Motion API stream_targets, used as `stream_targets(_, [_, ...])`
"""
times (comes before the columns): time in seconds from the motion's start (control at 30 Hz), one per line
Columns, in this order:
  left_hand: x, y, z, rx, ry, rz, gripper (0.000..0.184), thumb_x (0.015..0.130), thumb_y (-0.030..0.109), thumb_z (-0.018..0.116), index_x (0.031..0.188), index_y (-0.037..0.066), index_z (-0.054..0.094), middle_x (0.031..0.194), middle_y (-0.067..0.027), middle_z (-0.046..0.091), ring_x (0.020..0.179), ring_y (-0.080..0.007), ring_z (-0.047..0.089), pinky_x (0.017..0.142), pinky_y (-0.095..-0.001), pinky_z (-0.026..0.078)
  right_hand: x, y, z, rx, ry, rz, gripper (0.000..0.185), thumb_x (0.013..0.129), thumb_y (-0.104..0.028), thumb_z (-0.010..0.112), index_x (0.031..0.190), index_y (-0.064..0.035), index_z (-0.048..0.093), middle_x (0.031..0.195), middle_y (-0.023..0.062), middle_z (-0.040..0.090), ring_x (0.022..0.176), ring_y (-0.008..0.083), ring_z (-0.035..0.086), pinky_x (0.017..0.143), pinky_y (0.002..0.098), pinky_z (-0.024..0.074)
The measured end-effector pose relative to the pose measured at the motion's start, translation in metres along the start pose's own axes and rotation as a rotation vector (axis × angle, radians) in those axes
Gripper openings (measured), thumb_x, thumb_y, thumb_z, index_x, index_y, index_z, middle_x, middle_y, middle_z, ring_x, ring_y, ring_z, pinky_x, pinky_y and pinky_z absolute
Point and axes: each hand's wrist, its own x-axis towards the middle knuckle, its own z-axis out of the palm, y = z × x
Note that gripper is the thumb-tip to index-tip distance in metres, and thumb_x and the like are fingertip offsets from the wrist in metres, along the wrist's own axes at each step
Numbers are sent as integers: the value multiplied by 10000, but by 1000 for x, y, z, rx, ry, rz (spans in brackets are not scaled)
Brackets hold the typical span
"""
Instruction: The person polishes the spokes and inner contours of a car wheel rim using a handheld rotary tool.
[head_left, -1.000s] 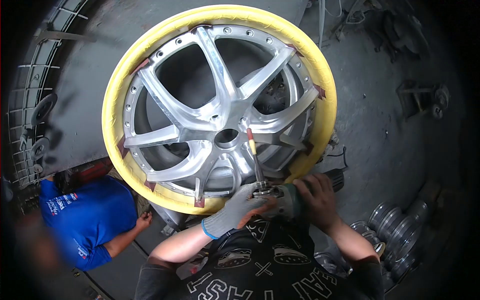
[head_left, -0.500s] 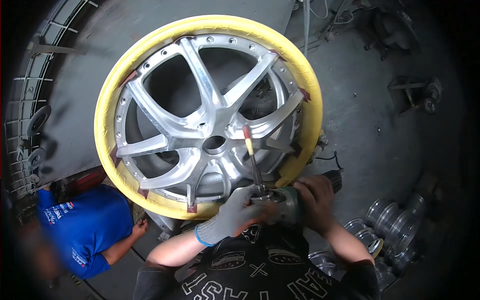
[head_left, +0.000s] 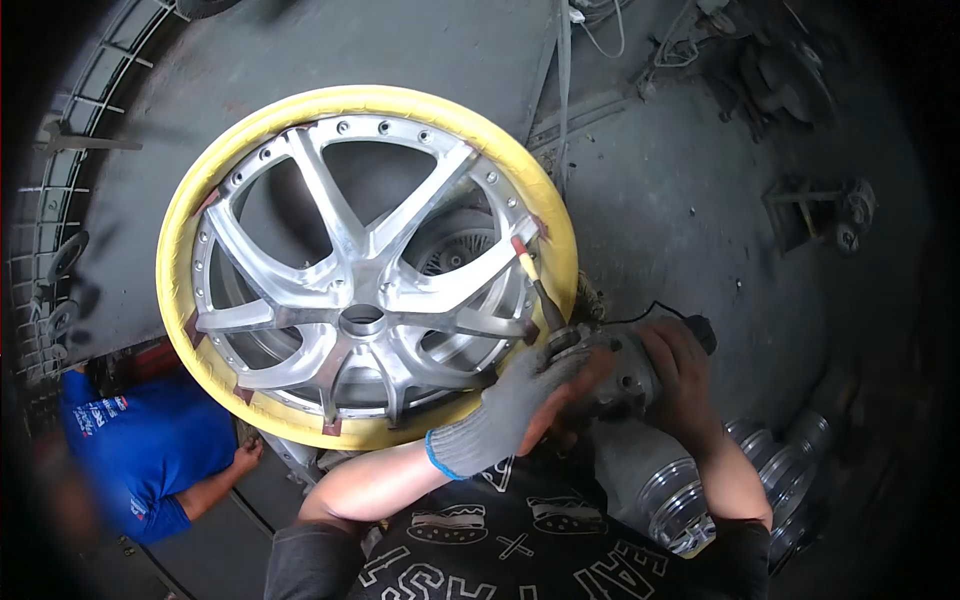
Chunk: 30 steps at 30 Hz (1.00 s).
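In a grey glove with a blue cuff, my left hand wraps the front end of a hand-held power grinder. My right hand, bare, grips the grinder's rear body. A dark shaft with a cream and red tip points up from the tool. That tip lies over the outer part of a spoke on the right of a silver alloy wheel; whether it touches cannot be made out. Yellow covering wraps the wheel's outer lip. Dark red patches sit at several spoke ends.
A person in a blue shirt is low on the left. Several bare wheels lie on the floor at lower right. A metal rack runs along the left edge. A small metal stand is at right.
The wheel now appears lower and further left in view. The tool tip has shifted from near the hub outward along a right-hand spoke. Both hands keep their grip on the grinder.
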Motion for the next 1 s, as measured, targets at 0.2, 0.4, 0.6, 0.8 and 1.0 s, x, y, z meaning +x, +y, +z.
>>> stream_targets(0.2, [48,-43,1,-133,52,572,381,1027,116,511,1383,-19,493,1417,-155,522,1308,-212,514,1114,-311,392,13,34,-7,15,-42,-4,644,602,-186,806,1189,-27,594,1052,165,614,918,376,627,790,465,516])
stream_targets(0.4, [61,-31,12,-353,26,632,349,1049,132,471,1340,-59,502,1318,-176,577,1201,-234,599,974,-326,518,29,49,-12,40,-65,-20,599,598,-155,798,1150,-27,605,1015,157,629,895,371,634,788,451,524])
stream_targets(0.6, [47,-8,11,-724,-154,391,363,1057,163,471,1345,-57,486,1241,-183,605,1039,-232,670,761,-308,591,38,52,-16,60,-106,-37,568,604,-137,787,1129,-19,605,994,157,631,904,374,643,797,450,531])
stream_targets(0.8, [65,-52,15,-890,-78,449,359,1065,159,456,1361,-44,460,1248,-180,592,1099,-202,640,847,-283,573,41,40,-21,57,-131,-74,567,599,-124,782,1125,-15,602,993,156,633,897,372,650,800,449,534])
stream_targets(1.0, [52,-50,5,-240,-25,483,324,1078,190,450,1333,-10,463,1186,-132,592,994,-171,622,761,-276,541,31,27,-18,77,-186,-14,685,552,-127,805,1199,-34,602,1101,178,642,1013,397,636,894,482,516])
